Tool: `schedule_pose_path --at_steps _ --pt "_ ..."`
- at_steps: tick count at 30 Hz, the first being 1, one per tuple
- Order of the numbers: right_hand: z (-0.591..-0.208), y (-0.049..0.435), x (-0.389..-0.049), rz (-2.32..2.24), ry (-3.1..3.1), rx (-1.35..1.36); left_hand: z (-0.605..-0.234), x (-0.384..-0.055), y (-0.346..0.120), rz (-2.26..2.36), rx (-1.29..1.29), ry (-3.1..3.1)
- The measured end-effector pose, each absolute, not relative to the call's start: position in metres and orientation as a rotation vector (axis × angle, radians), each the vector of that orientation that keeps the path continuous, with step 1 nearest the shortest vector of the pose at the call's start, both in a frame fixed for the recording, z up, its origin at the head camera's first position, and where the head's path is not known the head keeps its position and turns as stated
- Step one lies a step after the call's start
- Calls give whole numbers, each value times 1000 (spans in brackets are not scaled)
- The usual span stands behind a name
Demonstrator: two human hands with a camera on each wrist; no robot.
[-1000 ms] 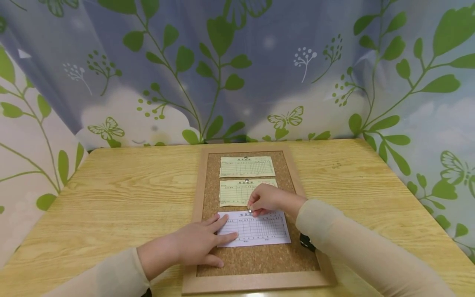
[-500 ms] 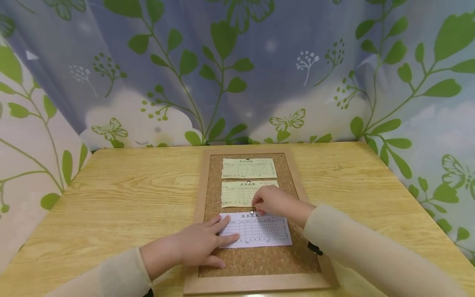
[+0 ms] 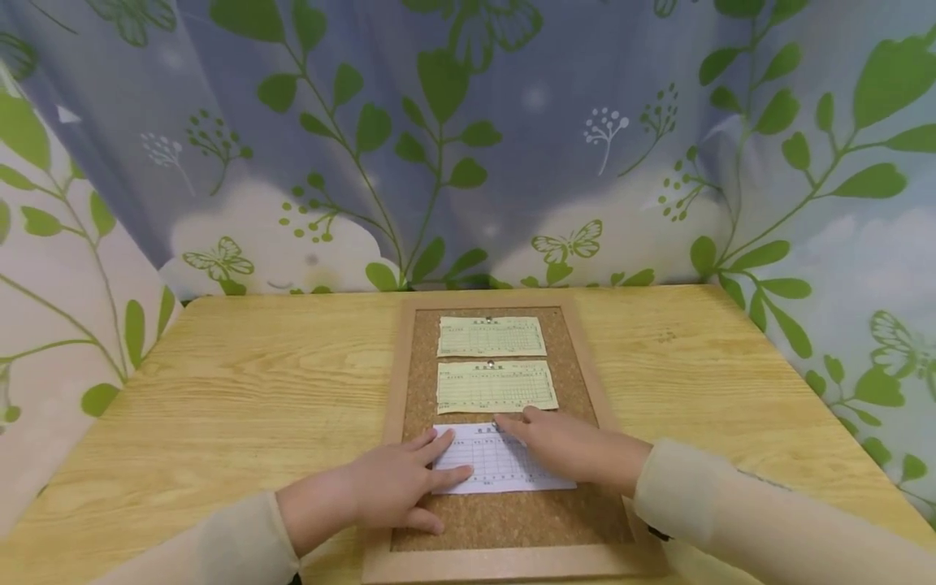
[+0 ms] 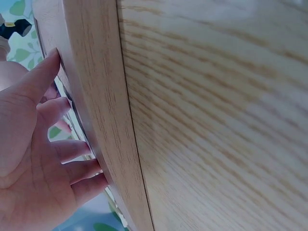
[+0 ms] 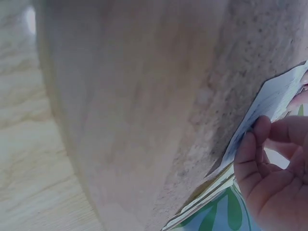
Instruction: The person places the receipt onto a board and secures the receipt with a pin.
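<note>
A white printed form slip (image 3: 486, 467) lies on the lower half of a wood-framed cork board (image 3: 512, 522). My left hand (image 3: 391, 481) rests with fingers spread, two of them on the slip's left edge. At the slip's top edge, the index finger of my right hand (image 3: 566, 448) presses on a silver thumbtack (image 3: 495, 422), mostly hidden by the fingertip. The right hand's other fingers bend over the slip and cover its right part. In the right wrist view, curled fingers touch the white slip (image 5: 274, 98).
Above the white slip, two yellow form slips (image 3: 491, 337) hang in a column, each under a silver thumbtack (image 3: 491, 364) at its top edge. The board lies on a wood-grain table (image 3: 292, 357). A leaf-patterned curtain (image 3: 512, 162) stands behind and at both sides.
My right hand has gone from pinching the thumbtack to letting go of it, then lowered to press it with the index finger. The left hand stays on the slip.
</note>
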State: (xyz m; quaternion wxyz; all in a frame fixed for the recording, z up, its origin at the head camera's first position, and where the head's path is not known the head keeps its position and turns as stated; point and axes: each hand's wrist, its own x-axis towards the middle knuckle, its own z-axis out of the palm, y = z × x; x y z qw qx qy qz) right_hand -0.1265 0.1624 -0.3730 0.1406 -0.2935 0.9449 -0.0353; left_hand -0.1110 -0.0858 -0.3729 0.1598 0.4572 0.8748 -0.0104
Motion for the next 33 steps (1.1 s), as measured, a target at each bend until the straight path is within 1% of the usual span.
schedule_pose_path --at_steps 7,26,33 --pt "-377 166 -129 -206 2691 -874 -374 -111 -86 -42 1308 2501" --pt "-379 168 -129 -172 2649 -853 -376 -110 -85 -34 1322 2495" --pt "-380 167 -130 -175 2659 -886 -376 -112 -86 -45 1306 2499"
